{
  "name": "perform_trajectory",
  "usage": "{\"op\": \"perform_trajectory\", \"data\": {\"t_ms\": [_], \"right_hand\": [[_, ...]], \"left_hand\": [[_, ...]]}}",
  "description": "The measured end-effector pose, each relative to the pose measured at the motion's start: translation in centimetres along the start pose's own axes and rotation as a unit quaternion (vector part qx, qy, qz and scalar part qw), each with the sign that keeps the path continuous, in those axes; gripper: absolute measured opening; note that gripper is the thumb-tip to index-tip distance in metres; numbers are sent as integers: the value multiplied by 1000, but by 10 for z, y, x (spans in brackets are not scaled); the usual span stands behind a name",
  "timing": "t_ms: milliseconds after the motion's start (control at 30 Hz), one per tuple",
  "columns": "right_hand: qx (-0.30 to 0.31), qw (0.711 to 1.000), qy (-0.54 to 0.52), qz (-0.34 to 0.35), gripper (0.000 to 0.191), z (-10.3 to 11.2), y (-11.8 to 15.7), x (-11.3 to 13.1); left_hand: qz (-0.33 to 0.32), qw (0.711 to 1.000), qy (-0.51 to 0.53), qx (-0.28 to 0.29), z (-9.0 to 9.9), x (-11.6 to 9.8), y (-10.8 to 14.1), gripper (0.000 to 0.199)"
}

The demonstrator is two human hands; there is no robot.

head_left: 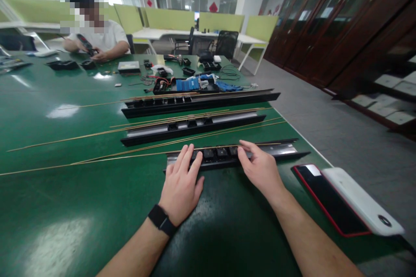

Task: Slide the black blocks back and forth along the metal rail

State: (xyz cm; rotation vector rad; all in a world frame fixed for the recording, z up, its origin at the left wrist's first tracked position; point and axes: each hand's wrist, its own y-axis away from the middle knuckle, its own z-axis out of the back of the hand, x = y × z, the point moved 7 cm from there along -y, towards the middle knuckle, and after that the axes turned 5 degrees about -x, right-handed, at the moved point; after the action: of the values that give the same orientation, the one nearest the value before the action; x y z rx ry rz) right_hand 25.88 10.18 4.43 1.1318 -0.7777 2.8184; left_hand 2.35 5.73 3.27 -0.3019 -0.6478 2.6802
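Nearest to me, a black channel with a shiny inner face lies across the green table, several black blocks seated in its middle. My left hand rests on the channel's left part, fingers spread, their tips at the left end of the blocks. At the right end of the blocks is my right hand, its thumb and index finger apart, touching the channel and a thin golden rod that runs along it. Whether the right fingers grip the rod is unclear.
Two more black channels with golden rods lie beyond. Farther back are a black tray with blue items, cables and small parts. A red-edged phone and white device lie right. A person holds a tool across the table.
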Motion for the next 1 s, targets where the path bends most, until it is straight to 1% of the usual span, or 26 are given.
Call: {"op": "perform_trajectory", "data": {"t_ms": [1000], "right_hand": [[0, 999, 23, -24, 40, 5, -3, 1]], "left_hand": [[3, 1000, 16, -3, 1, 0, 0, 62]]}}
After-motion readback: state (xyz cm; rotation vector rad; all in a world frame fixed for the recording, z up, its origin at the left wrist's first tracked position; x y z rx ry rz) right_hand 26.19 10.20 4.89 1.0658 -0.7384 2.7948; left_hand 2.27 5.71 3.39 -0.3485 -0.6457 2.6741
